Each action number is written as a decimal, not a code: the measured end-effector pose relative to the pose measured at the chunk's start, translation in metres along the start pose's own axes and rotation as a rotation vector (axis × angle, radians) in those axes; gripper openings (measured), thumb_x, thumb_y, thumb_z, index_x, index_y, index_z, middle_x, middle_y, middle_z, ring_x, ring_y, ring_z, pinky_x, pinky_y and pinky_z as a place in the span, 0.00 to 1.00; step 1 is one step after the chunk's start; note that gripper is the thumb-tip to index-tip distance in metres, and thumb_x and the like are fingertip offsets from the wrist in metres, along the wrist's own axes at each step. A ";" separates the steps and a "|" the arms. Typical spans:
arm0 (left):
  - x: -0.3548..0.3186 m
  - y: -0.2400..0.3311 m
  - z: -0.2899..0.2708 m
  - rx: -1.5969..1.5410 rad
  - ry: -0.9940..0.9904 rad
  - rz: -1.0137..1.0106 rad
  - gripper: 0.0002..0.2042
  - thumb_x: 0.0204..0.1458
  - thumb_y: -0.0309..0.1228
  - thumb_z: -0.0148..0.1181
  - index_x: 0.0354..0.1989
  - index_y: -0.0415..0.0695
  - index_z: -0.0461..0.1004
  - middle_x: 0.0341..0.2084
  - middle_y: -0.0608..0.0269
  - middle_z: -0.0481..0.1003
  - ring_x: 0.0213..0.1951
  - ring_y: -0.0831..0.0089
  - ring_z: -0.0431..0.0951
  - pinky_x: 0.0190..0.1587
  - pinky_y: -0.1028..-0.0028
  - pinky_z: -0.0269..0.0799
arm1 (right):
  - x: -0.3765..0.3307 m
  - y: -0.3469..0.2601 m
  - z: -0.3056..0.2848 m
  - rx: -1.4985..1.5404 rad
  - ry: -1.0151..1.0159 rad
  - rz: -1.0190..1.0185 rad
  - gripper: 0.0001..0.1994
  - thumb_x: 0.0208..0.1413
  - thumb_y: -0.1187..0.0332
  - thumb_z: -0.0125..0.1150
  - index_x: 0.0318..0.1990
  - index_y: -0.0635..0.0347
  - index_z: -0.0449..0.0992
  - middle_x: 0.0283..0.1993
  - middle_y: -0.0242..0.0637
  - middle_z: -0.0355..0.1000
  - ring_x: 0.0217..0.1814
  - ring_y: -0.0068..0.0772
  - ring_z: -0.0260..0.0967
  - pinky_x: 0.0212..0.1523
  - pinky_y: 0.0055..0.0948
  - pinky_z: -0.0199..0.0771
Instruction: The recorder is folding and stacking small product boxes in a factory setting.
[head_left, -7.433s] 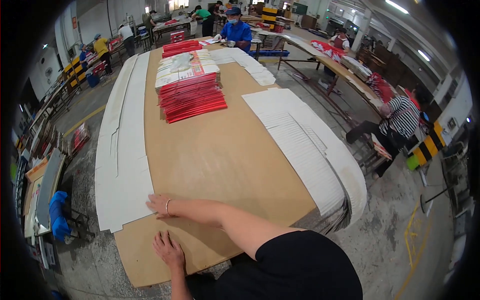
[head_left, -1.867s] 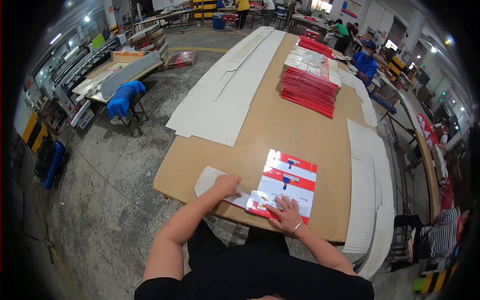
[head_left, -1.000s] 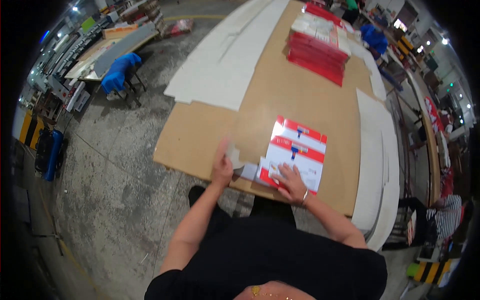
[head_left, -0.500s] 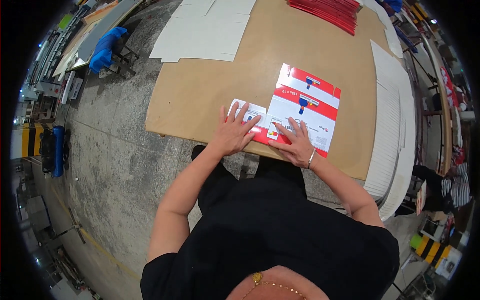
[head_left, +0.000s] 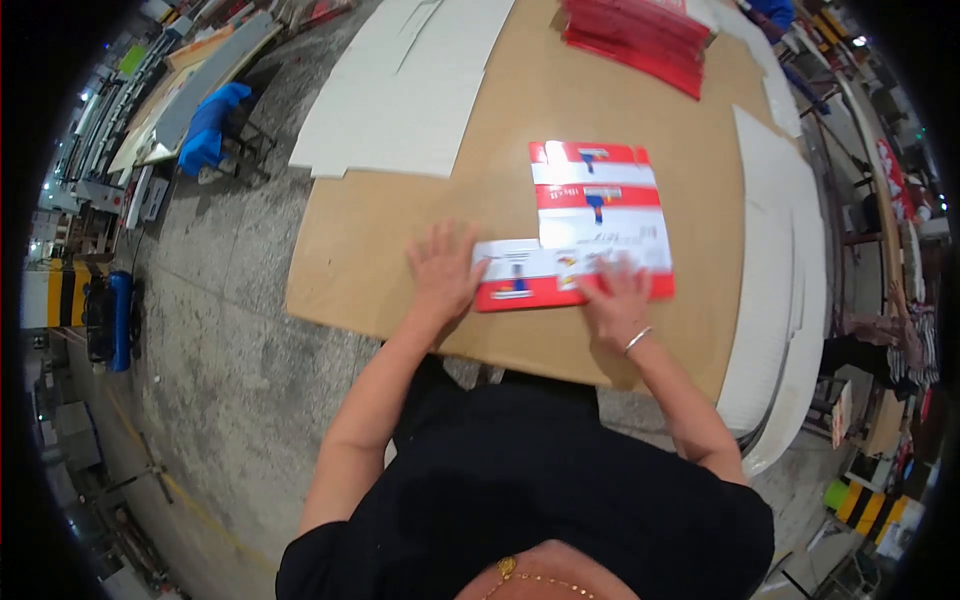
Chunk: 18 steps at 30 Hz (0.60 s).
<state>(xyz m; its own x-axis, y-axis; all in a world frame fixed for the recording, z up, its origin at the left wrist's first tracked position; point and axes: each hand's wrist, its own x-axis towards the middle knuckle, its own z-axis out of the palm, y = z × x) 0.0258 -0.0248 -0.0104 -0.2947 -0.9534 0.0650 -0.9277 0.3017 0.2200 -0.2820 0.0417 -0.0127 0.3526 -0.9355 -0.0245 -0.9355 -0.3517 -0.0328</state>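
A flat, red and white printed carton blank (head_left: 605, 215) lies on the brown table (head_left: 390, 230) in front of me, with a narrower flap reaching out to its left. Beside the end of that flap is my left hand (head_left: 443, 272), palm down with fingers spread; its thumb touches or nearly touches the flap's edge. My right hand (head_left: 618, 295) lies over the near edge of the blank, fingers stretched out across the printed board and slightly blurred. Neither hand grasps anything. Part of the print is hidden under the right fingers.
A stack of red sheets (head_left: 640, 45) sits at the table's far side. White cardboard sheets (head_left: 400, 100) lie at the far left, and more stacked white board (head_left: 770, 280) runs along the right edge. On the floor to the left stands a blue-covered stool (head_left: 210, 130).
The carton blank has shifted away from the table's near edge and turned slightly. My left hand has moved off the flap to its left side; the right hand has stayed on the blank.
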 end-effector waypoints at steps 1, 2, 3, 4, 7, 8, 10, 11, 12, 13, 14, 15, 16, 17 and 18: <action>0.004 -0.008 0.003 -0.021 0.138 -0.056 0.25 0.55 0.43 0.56 0.63 0.56 0.66 0.63 0.48 0.57 0.65 0.49 0.54 0.63 0.34 0.42 | 0.010 0.039 0.007 0.007 0.113 0.237 0.29 0.46 0.65 0.62 0.61 0.40 0.70 0.67 0.49 0.57 0.73 0.58 0.46 0.67 0.63 0.47; 0.012 -0.003 0.010 -0.057 0.165 -0.026 0.25 0.55 0.43 0.56 0.63 0.56 0.66 0.63 0.48 0.57 0.65 0.49 0.54 0.63 0.34 0.42 | 0.009 0.111 0.036 0.297 0.437 0.294 0.30 0.44 0.70 0.63 0.60 0.43 0.71 0.65 0.55 0.58 0.71 0.61 0.48 0.68 0.55 0.50; 0.006 -0.014 0.009 -0.043 0.185 0.012 0.26 0.54 0.42 0.56 0.63 0.54 0.66 0.63 0.48 0.57 0.65 0.48 0.53 0.64 0.36 0.42 | 0.021 0.136 0.027 0.387 0.446 0.501 0.29 0.45 0.73 0.63 0.60 0.46 0.71 0.63 0.55 0.61 0.68 0.57 0.54 0.66 0.50 0.57; 0.002 -0.018 0.009 -0.034 0.205 0.054 0.26 0.54 0.41 0.57 0.63 0.53 0.66 0.62 0.48 0.58 0.65 0.47 0.53 0.65 0.38 0.42 | 0.032 0.155 0.016 0.473 0.452 0.712 0.29 0.46 0.76 0.63 0.60 0.50 0.71 0.61 0.55 0.64 0.65 0.54 0.60 0.64 0.45 0.63; 0.006 -0.009 0.006 -0.078 0.187 0.046 0.26 0.52 0.38 0.58 0.62 0.52 0.67 0.62 0.48 0.58 0.65 0.46 0.53 0.66 0.40 0.42 | 0.048 0.216 -0.003 1.582 0.548 0.681 0.24 0.49 0.78 0.61 0.57 0.58 0.71 0.55 0.47 0.70 0.55 0.40 0.70 0.53 0.38 0.75; 0.002 -0.012 0.005 -0.071 0.206 0.041 0.26 0.52 0.38 0.58 0.62 0.52 0.67 0.62 0.48 0.58 0.65 0.46 0.53 0.66 0.40 0.42 | 0.058 0.215 -0.011 1.666 0.478 0.668 0.19 0.51 0.78 0.61 0.52 0.63 0.72 0.49 0.41 0.74 0.46 0.29 0.74 0.45 0.27 0.78; -0.001 -0.016 0.003 -0.097 0.166 0.019 0.26 0.51 0.37 0.59 0.60 0.51 0.68 0.62 0.48 0.58 0.65 0.46 0.53 0.66 0.41 0.42 | 0.077 0.215 -0.015 1.713 0.397 0.571 0.17 0.50 0.78 0.61 0.50 0.62 0.73 0.48 0.40 0.74 0.45 0.29 0.74 0.45 0.27 0.78; -0.003 -0.016 0.000 -0.094 0.178 0.017 0.26 0.51 0.37 0.59 0.60 0.51 0.68 0.62 0.48 0.58 0.65 0.46 0.53 0.66 0.41 0.42 | 0.088 0.215 -0.018 1.756 0.305 0.501 0.16 0.49 0.79 0.61 0.48 0.62 0.74 0.46 0.40 0.74 0.43 0.29 0.74 0.45 0.27 0.78; -0.004 -0.017 -0.004 -0.097 0.163 0.005 0.25 0.50 0.37 0.59 0.60 0.52 0.69 0.62 0.48 0.58 0.65 0.46 0.53 0.66 0.41 0.41 | 0.105 0.213 -0.018 1.757 0.239 0.477 0.13 0.49 0.79 0.61 0.44 0.63 0.75 0.43 0.37 0.74 0.40 0.28 0.74 0.44 0.25 0.77; -0.003 -0.015 -0.007 -0.103 0.148 -0.003 0.25 0.50 0.36 0.59 0.60 0.52 0.69 0.61 0.48 0.58 0.65 0.46 0.53 0.66 0.41 0.41 | 0.123 0.213 -0.018 1.731 0.212 0.507 0.12 0.48 0.79 0.61 0.42 0.63 0.75 0.40 0.35 0.74 0.40 0.28 0.73 0.43 0.25 0.76; 0.000 -0.012 -0.008 -0.108 0.156 0.004 0.25 0.50 0.36 0.59 0.60 0.52 0.69 0.61 0.48 0.58 0.65 0.46 0.53 0.66 0.41 0.41 | 0.140 0.223 -0.010 1.698 0.343 0.596 0.11 0.47 0.79 0.62 0.40 0.62 0.76 0.39 0.35 0.74 0.39 0.28 0.73 0.43 0.26 0.76; 0.002 -0.010 -0.010 -0.120 0.139 0.002 0.26 0.49 0.36 0.60 0.60 0.52 0.69 0.61 0.48 0.59 0.65 0.46 0.53 0.66 0.41 0.41 | 0.163 0.231 0.001 1.662 0.474 0.682 0.11 0.45 0.80 0.62 0.38 0.62 0.76 0.37 0.34 0.74 0.39 0.28 0.72 0.42 0.26 0.75; 0.004 -0.007 -0.010 -0.136 0.121 0.004 0.26 0.49 0.36 0.60 0.60 0.52 0.69 0.61 0.48 0.59 0.65 0.46 0.53 0.67 0.42 0.41 | 0.187 0.245 0.013 1.550 0.745 0.774 0.08 0.43 0.80 0.62 0.33 0.62 0.75 0.35 0.35 0.74 0.37 0.29 0.71 0.40 0.27 0.74; 0.002 -0.009 -0.012 -0.124 0.123 -0.002 0.26 0.49 0.36 0.60 0.60 0.52 0.69 0.61 0.48 0.59 0.65 0.46 0.53 0.67 0.42 0.41 | 0.217 0.244 0.015 1.411 0.872 0.863 0.06 0.43 0.80 0.62 0.31 0.62 0.75 0.33 0.35 0.74 0.35 0.29 0.71 0.39 0.28 0.74; 0.000 -0.010 -0.013 -0.129 0.118 -0.015 0.26 0.49 0.36 0.60 0.60 0.52 0.69 0.61 0.48 0.59 0.66 0.47 0.52 0.67 0.42 0.40 | 0.248 0.241 0.016 1.263 0.996 0.947 0.05 0.42 0.79 0.62 0.29 0.61 0.75 0.31 0.35 0.74 0.34 0.30 0.70 0.37 0.29 0.73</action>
<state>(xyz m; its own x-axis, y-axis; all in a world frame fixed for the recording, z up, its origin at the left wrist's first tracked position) 0.0381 -0.0280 0.0003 -0.2452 -0.9540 0.1728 -0.8922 0.2917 0.3446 -0.4200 -0.2743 -0.0422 -0.7861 -0.6174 0.0287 -0.0563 0.0253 -0.9981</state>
